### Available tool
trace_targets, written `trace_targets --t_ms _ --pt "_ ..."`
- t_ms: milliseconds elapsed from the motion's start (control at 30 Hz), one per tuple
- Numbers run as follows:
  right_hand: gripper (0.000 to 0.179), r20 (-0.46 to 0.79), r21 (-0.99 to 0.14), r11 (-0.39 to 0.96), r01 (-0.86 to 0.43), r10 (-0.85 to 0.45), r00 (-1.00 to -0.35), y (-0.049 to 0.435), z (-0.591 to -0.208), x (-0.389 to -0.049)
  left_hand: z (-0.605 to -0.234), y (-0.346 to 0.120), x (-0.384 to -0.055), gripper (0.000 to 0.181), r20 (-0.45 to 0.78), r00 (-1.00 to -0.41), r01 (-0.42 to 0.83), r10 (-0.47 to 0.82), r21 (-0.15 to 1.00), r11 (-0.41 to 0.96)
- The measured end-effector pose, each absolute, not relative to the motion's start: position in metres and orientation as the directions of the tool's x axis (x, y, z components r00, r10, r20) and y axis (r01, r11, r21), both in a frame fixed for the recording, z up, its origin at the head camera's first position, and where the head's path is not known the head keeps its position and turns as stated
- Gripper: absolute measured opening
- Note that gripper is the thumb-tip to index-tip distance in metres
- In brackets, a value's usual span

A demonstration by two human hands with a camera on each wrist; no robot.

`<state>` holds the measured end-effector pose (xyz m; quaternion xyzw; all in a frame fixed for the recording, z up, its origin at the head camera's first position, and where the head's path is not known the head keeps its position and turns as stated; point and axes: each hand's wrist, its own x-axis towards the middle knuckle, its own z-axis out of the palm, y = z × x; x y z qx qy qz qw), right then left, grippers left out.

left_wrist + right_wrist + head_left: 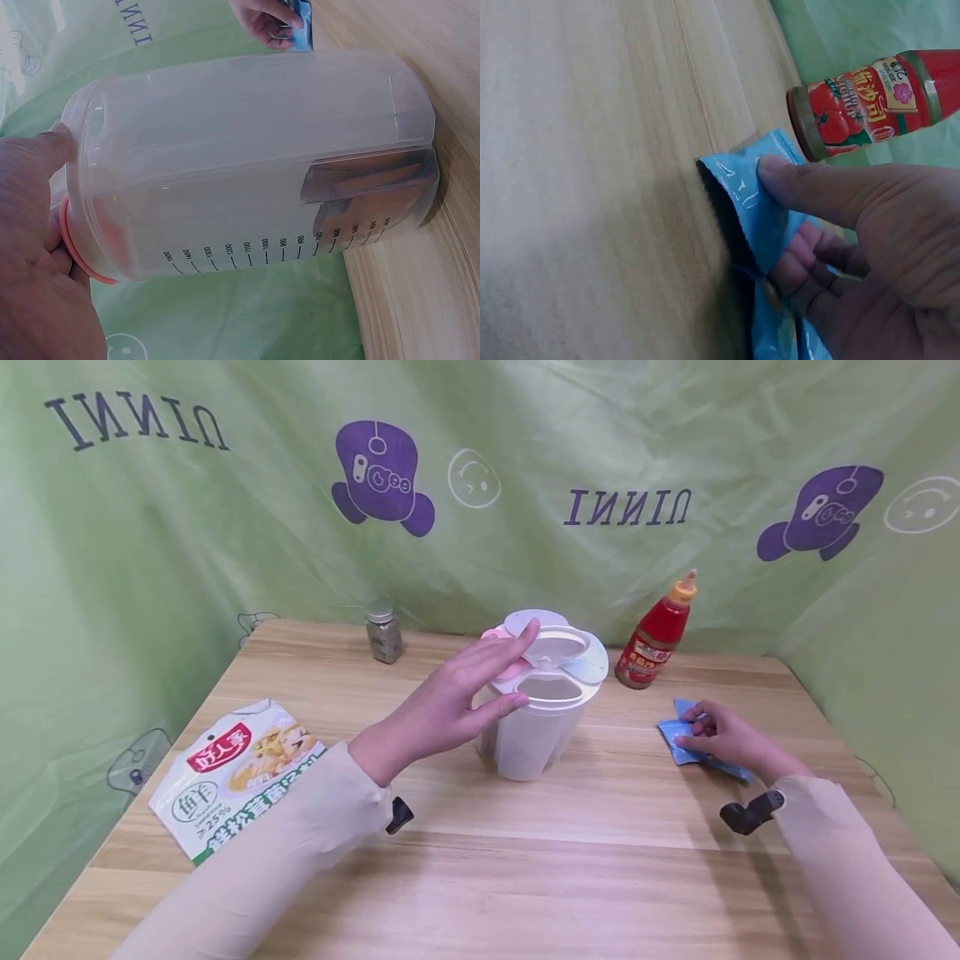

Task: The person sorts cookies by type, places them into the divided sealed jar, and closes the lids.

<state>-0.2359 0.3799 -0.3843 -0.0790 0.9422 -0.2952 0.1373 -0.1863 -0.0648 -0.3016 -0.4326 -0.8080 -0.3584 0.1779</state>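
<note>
Near the middle of the table stands a translucent divided storage container (528,739) with a flapped lid (588,670); its front opening is uncovered. My left hand (450,693) rests at the lid's left side, fingers extended over it and thumb near the front rim. Brown packets (375,191) lie low in one compartment in the left wrist view. On the right, my right hand (723,739) pinches a shiny blue sachet (754,199) between thumb and fingers. More blue sachets (772,330) lie under that hand, partly hidden by it.
A red ketchup bottle (651,643) stands behind the sachets, right of the container. At the back left is a small spice jar (385,635). A large white food pouch (232,768) lies at the left, partly behind my left sleeve. Green cloth (285,552) hangs around the table.
</note>
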Motion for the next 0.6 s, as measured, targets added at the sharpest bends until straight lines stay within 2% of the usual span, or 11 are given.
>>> trace_targets --t_ms 267,500,600 --pt "0.048 -0.244 -0.627 0.779 0.001 -0.194 -0.950 0.383 -0.385 -0.233 -0.302 -0.065 -0.186 0.073 0.603 -0.559 0.829 0.569 0.427 0.362" --pt "0.055 -0.206 -0.653 0.757 -0.001 -0.178 -0.962 0.376 -0.383 -0.229 -0.301 -0.066 -0.185 0.074 0.593 -0.574 0.818 0.565 0.447 0.362" --pt "0.056 -0.166 -0.703 0.711 -0.011 -0.180 -0.970 0.367 -0.375 -0.225 -0.301 -0.065 -0.185 0.074 0.589 -0.577 0.815 0.565 0.452 0.362"
